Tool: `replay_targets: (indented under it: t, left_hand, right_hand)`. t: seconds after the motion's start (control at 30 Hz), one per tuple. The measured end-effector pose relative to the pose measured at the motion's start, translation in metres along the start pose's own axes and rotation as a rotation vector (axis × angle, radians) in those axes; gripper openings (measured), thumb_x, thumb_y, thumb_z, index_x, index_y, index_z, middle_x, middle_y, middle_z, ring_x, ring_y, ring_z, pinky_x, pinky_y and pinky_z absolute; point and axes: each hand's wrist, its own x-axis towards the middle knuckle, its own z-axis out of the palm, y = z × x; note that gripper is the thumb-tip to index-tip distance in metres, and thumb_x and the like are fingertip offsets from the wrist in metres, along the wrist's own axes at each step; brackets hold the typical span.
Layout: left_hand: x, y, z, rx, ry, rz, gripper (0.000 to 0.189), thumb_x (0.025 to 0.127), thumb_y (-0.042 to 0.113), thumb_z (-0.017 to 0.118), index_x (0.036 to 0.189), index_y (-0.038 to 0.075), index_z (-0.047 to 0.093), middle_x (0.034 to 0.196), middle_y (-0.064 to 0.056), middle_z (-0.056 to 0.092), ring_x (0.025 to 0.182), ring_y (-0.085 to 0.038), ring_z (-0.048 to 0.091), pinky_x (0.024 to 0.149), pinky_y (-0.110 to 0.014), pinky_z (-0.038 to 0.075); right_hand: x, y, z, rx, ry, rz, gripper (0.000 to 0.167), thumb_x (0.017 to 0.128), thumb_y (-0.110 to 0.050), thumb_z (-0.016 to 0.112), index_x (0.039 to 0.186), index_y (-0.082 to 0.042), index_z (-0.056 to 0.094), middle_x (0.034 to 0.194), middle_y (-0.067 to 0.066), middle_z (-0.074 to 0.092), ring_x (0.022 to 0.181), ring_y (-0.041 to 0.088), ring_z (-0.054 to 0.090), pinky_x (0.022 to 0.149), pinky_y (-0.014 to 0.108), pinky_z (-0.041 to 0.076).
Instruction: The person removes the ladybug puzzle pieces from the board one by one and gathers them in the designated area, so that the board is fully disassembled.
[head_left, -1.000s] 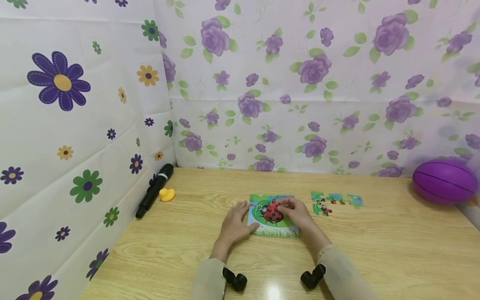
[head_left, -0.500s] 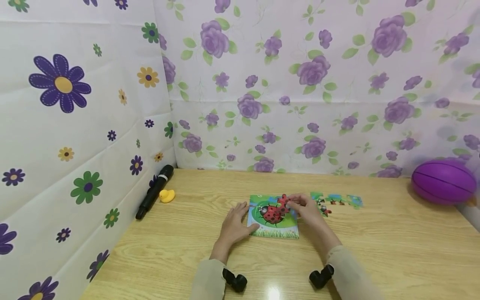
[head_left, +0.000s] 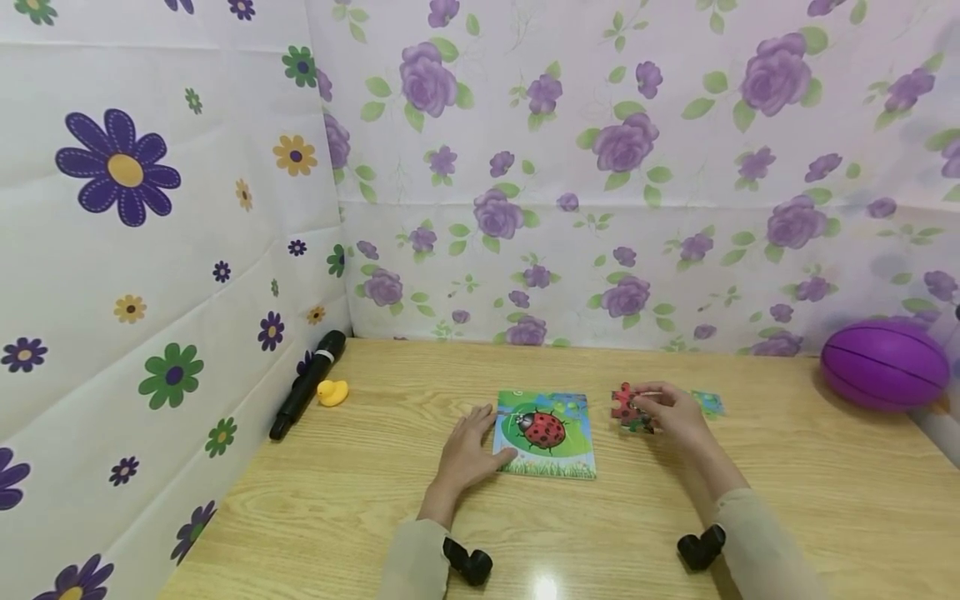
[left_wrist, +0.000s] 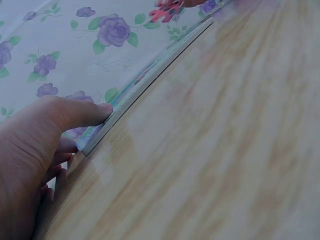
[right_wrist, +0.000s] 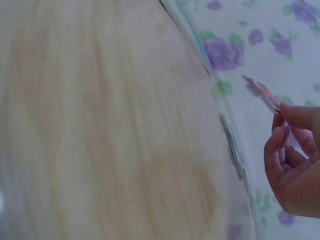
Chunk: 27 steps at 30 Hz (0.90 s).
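Note:
A ladybug puzzle board (head_left: pixel 546 463) lies flat on the wooden table. My left hand (head_left: pixel 465 454) rests at its left side; in the left wrist view the thumb (left_wrist: pixel 85 112) touches the near corner while the other fingers lie along the left edge. To the board's right, my right hand (head_left: pixel 675 417) pinches a red, black-spotted puzzle piece (head_left: pixel 622 404) between thumb and fingers. The right wrist view has that piece (right_wrist: pixel 262 94) tilted and raised off the table. Loose puzzle pieces (head_left: pixel 637 426) lie beneath and beside the right hand, which partly hides them.
Another blue-green puzzle piece group (head_left: pixel 708 403) lies right of the right hand. A black microphone (head_left: pixel 309 385) and a yellow rubber duck (head_left: pixel 332 392) are at the left edge. A purple ball (head_left: pixel 885 365) sits far right. Flowered cloth (head_left: pixel 555 175) walls the table's back and left.
My right hand has lifted the red puzzle piece off the board and carried it right, over the loose pieces. The whole ladybug on the board is now uncovered. My left hand stays put.

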Motion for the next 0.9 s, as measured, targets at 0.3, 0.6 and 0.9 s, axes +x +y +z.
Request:
replay_targets:
  t: [0.3,0.6,0.9]
  left_hand:
    - [0.000,0.001,0.003,0.004,-0.011,0.002,0.076,0.085,0.042,0.071,0.146,0.004,0.045,0.156,-0.015,0.039,0.149,-0.035,0.027,0.125,-0.053,0.019]
    - [-0.001,0.000,0.001,0.021,-0.004,-0.006,0.074,0.084,0.042,0.072,0.144,0.003,0.048,0.154,-0.015,0.040,0.148,-0.036,0.029,0.125,-0.052,0.020]
    - [-0.001,0.001,-0.001,0.002,-0.004,-0.007,0.075,0.085,0.041,0.072,0.144,0.003,0.046,0.155,-0.015,0.039,0.148,-0.035,0.028,0.126,-0.053,0.019]
  right_hand:
    - [-0.006,0.031,-0.045,0.022,-0.021,0.062,0.054,0.096,-0.039,0.061,0.134,-0.003,0.051,0.096,-0.010,0.062,0.082,0.007,0.062,0.074,0.026,0.059]
    - [-0.006,0.047,-0.065,-0.067,-0.016,0.104,0.060,0.094,-0.046,0.060,0.136,-0.004,0.052,0.096,-0.017,0.064,0.084,0.001,0.059,0.073,0.023,0.055]
    - [-0.006,0.053,-0.064,-0.058,-0.022,0.085,0.053,0.097,-0.033,0.060,0.134,0.004,0.051,0.093,-0.012,0.065,0.078,0.000,0.059,0.067,0.021,0.057]
